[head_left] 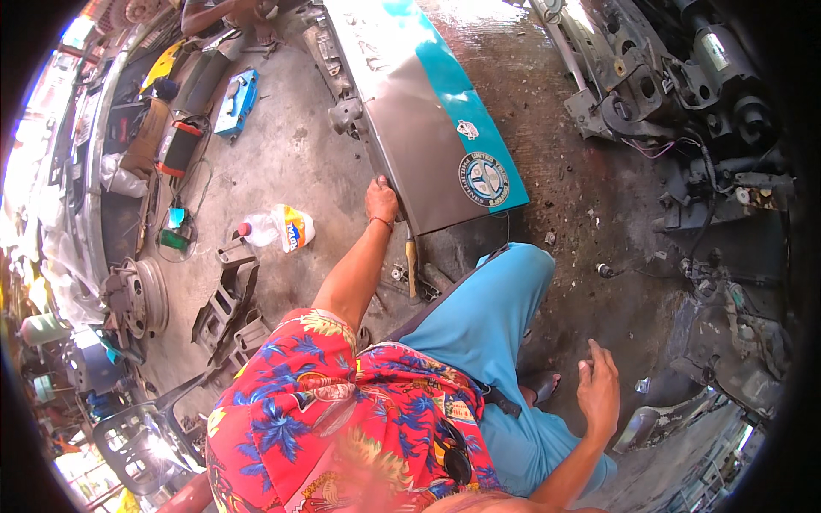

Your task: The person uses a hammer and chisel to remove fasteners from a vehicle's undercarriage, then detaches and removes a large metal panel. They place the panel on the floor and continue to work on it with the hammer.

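Observation:
My left hand [381,202] is closed at the left edge of a long metal vehicle panel [402,150], painted grey-brown and teal with a round sticker near its lower corner. The fingertips are hidden at that edge. My right hand [599,389] hangs in the air beside my right knee, fingers stretched out, touching nothing. Below the panel's near end, a wooden-handled tool [411,267] stands beside my left hand, its head hidden. A clear plastic bottle [261,229] with a red cap and an orange and white label lies on the floor to the left.
Dark vehicle parts [658,94] fill the right side. On the left are a wheel rim [139,297], a blue box [237,103], a black and orange machine [180,147] and a bent metal bracket [227,299]. Another person's arm [209,15] shows at the top left.

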A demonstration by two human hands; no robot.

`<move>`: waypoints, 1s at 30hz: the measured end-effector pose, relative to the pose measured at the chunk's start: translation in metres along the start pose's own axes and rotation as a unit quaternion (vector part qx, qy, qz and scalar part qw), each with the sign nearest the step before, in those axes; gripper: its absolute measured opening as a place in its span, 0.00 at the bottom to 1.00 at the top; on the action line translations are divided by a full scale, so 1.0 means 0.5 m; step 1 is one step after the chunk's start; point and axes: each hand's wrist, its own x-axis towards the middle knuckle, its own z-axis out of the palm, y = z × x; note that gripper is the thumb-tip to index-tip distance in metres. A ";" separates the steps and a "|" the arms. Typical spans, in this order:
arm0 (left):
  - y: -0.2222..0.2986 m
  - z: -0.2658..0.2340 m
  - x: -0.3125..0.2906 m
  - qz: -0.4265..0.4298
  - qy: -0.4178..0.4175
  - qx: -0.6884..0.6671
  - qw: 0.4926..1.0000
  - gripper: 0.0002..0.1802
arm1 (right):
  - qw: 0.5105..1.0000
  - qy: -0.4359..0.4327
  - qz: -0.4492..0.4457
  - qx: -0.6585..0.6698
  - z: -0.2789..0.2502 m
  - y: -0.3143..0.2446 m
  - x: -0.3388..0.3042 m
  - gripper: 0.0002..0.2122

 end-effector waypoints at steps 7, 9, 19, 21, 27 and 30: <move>0.009 -0.004 -0.008 -0.005 -0.015 0.089 0.996 0.34 | 1.000 0.003 0.002 0.005 -0.002 0.004 -0.007 0.21; 0.014 -0.005 -0.011 -0.002 -0.015 0.092 0.996 0.34 | 1.000 0.003 -0.003 0.000 -0.003 0.003 -0.007 0.21; 0.016 -0.001 -0.013 -0.014 -0.022 0.067 0.997 0.33 | 0.999 -0.011 0.021 0.026 -0.005 -0.010 -0.006 0.21; 0.013 0.001 -0.011 -0.001 -0.011 0.063 0.998 0.33 | 1.000 -0.003 0.009 0.013 -0.005 -0.009 -0.006 0.21; 0.010 0.004 -0.012 0.016 0.009 0.041 0.999 0.32 | 1.000 0.011 0.000 0.000 -0.001 -0.003 -0.009 0.22; 0.016 0.006 -0.015 0.013 0.015 0.031 0.999 0.31 | 1.000 0.012 0.002 0.005 -0.002 -0.004 -0.014 0.22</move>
